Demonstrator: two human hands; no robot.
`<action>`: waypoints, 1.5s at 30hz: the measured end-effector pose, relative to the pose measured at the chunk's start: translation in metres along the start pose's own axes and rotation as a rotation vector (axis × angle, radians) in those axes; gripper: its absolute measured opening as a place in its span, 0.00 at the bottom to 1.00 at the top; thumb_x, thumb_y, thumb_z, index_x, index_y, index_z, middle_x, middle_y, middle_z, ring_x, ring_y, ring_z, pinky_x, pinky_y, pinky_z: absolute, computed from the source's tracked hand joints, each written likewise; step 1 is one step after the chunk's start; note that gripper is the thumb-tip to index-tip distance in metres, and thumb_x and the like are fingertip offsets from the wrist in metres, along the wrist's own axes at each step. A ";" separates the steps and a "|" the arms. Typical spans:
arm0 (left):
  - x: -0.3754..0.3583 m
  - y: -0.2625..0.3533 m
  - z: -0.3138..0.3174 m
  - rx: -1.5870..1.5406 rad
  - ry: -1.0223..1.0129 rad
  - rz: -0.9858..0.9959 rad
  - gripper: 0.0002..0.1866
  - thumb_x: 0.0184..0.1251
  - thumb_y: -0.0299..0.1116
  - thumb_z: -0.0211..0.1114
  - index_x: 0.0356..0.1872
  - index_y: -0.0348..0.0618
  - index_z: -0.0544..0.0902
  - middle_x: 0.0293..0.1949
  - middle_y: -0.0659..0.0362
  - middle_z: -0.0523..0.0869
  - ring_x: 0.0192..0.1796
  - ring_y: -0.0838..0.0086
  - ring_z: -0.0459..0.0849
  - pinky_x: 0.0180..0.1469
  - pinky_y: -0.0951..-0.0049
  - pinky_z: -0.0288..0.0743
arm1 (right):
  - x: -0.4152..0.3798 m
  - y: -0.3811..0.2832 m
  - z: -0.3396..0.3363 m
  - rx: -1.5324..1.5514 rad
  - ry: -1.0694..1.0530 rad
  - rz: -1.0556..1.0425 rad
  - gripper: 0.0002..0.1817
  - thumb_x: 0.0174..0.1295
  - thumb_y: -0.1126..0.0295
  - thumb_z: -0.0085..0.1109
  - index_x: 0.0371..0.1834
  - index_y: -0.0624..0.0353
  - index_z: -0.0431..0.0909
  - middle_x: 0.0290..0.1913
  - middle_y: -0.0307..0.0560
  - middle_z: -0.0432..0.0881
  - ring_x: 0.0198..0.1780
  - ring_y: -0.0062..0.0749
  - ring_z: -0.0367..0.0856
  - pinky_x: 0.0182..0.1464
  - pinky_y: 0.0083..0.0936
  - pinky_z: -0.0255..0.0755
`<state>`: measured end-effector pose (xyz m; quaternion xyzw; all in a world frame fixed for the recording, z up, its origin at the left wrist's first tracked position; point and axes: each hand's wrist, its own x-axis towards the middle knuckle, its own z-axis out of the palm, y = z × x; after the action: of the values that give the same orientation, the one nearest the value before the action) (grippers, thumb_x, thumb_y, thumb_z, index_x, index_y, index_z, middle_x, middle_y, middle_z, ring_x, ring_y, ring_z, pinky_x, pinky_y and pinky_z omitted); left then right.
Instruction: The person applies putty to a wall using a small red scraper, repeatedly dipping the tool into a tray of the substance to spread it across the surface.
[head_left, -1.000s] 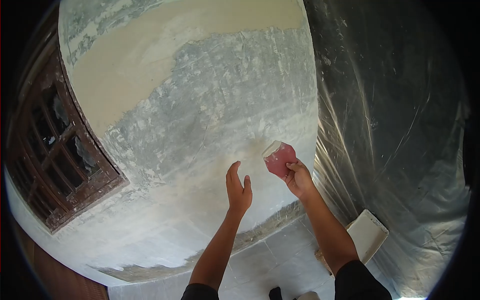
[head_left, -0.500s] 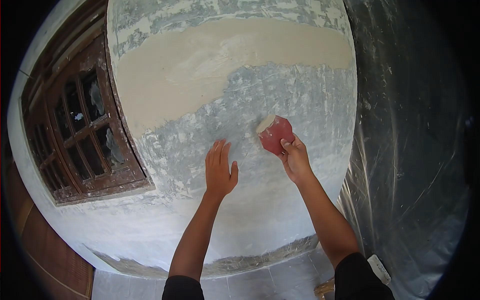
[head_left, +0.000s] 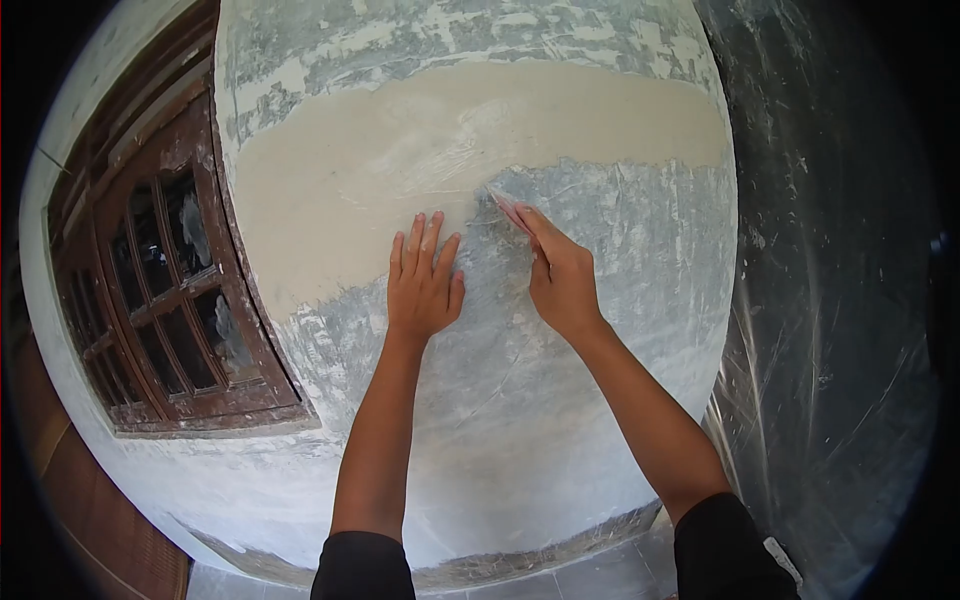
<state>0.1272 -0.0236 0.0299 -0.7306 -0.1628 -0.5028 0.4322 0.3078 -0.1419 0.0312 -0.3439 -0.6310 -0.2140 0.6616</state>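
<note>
My right hand (head_left: 562, 275) grips a red putty scraper (head_left: 516, 214), seen nearly edge-on, its tip at the lower border of a cream putty layer (head_left: 330, 190). Beside it to the left, my left hand (head_left: 427, 285) lies with fingers spread over the wall, its fingertips overlapping the putty. Below the putty, the wall (head_left: 640, 260) is grey with streaky white patches. Faint ridges show in the putty just above the scraper.
At the left is a brown wooden window (head_left: 170, 290) with small panes. Dark plastic sheeting (head_left: 830, 300) hangs along the right side. Grey floor tiles (head_left: 600, 575) run along the wall's foot. A small white object (head_left: 782, 560) lies by my right sleeve.
My right hand has moved up and left, turning the scraper from face-on to edge-on and bringing it to the putty border. My left hand has risen and its fingers have spread.
</note>
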 end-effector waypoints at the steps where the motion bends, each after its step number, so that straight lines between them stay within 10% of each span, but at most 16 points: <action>1: -0.001 0.001 0.003 -0.022 0.041 -0.014 0.27 0.66 0.39 0.57 0.66 0.42 0.72 0.74 0.46 0.66 0.78 0.48 0.60 0.77 0.44 0.49 | 0.003 0.006 0.006 -0.144 0.074 -0.193 0.29 0.59 0.88 0.56 0.66 0.63 0.75 0.65 0.58 0.79 0.68 0.53 0.76 0.68 0.40 0.72; 19: -0.010 -0.006 0.008 -0.151 0.185 0.030 0.20 0.66 0.38 0.58 0.56 0.42 0.73 0.70 0.46 0.72 0.76 0.45 0.63 0.74 0.43 0.53 | -0.039 0.051 0.059 -0.843 -0.014 -0.392 0.29 0.60 0.73 0.59 0.69 0.64 0.73 0.68 0.63 0.74 0.68 0.62 0.74 0.68 0.51 0.71; 31: -0.005 0.005 0.002 -0.101 -0.063 0.229 0.26 0.64 0.37 0.57 0.64 0.45 0.75 0.72 0.53 0.72 0.76 0.56 0.66 0.77 0.50 0.53 | 0.027 0.022 -0.014 -0.310 0.202 -0.029 0.36 0.60 0.81 0.59 0.75 0.60 0.64 0.40 0.55 0.77 0.46 0.54 0.77 0.54 0.44 0.69; 41: -0.010 0.010 0.003 -0.072 -0.158 0.265 0.32 0.59 0.37 0.57 0.68 0.44 0.76 0.72 0.55 0.74 0.75 0.62 0.69 0.77 0.54 0.56 | 0.093 0.021 0.022 -0.363 -0.054 -0.153 0.35 0.62 0.73 0.63 0.75 0.58 0.66 0.42 0.55 0.79 0.45 0.52 0.79 0.49 0.44 0.73; 45: -0.011 0.010 0.006 -0.070 -0.140 0.259 0.32 0.58 0.37 0.57 0.67 0.44 0.77 0.72 0.55 0.75 0.74 0.63 0.71 0.76 0.55 0.58 | 0.103 0.035 -0.017 -0.526 0.274 -0.019 0.34 0.61 0.72 0.63 0.73 0.59 0.68 0.40 0.55 0.79 0.44 0.51 0.80 0.48 0.43 0.74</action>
<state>0.1327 -0.0219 0.0149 -0.7935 -0.0793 -0.3958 0.4554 0.3555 -0.1152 0.1263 -0.4657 -0.4617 -0.4210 0.6267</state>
